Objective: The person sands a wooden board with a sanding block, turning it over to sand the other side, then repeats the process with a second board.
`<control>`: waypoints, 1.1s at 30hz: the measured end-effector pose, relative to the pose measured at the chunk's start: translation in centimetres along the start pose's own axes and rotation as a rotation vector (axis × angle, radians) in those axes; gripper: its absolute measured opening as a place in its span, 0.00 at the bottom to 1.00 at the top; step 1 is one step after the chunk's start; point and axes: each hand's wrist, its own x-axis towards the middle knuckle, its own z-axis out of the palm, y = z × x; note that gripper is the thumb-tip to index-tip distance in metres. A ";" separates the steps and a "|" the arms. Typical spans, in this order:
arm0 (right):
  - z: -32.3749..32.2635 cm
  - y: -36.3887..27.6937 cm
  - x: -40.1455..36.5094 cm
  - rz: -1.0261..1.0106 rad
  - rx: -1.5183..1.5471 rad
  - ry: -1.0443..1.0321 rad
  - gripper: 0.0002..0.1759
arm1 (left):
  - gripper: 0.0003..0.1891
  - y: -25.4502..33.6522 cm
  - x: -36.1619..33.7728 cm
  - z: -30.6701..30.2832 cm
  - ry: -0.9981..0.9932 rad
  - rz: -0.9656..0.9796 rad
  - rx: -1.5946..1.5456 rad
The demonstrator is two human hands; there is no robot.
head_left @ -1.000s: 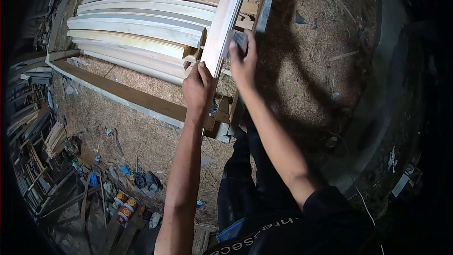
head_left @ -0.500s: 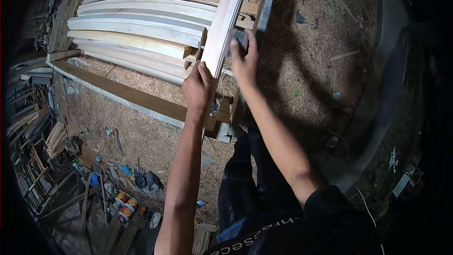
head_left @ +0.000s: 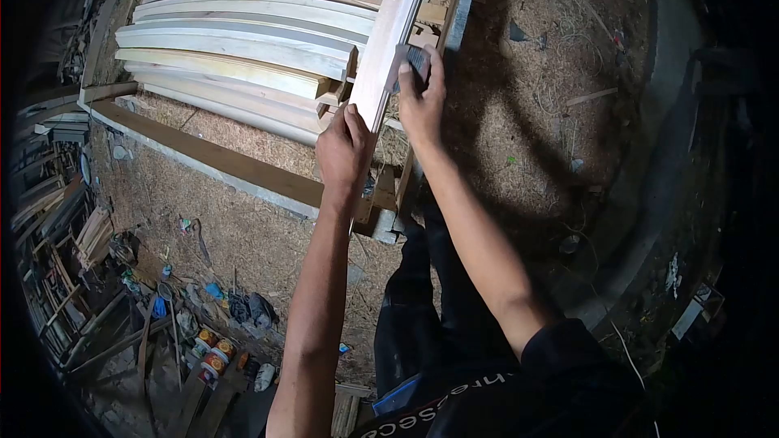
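Observation:
A long pale wooden board (head_left: 388,49) with a grooved edge runs from near my body up past the top of the view. My left hand (head_left: 344,148) is closed around its near part, thumb on top. My right hand (head_left: 423,105) grips a dark grey sanding block (head_left: 412,65) between thumb and fingers. The block rests against the board's right edge, a little beyond my left hand. The side of the block touching the wood is hidden.
Several pale boards (head_left: 243,36) lie side by side at the left on a timber frame (head_left: 211,154). Scrap wood (head_left: 61,251), paint cans (head_left: 215,361) and rubbish are at lower left. A cable (head_left: 617,328) runs along the right over shaving-strewn ground.
The sanding block and my right hand have shifted very slightly along the board's edge. My left hand keeps its grip in nearly the same place.

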 end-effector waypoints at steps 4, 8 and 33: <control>-0.2 0.4 -5.0 0.016 -0.055 -0.026 0.30 | 0.25 0.1 0.2 -0.2 -0.044 -0.054 0.014; -0.1 -0.5 -4.5 0.159 0.054 -0.017 0.29 | 0.25 -0.4 0.2 0.3 -0.028 -0.029 0.021; 0.2 -0.3 -1.2 0.000 0.051 0.006 0.30 | 0.25 -0.5 0.2 0.1 -0.029 -0.017 -0.004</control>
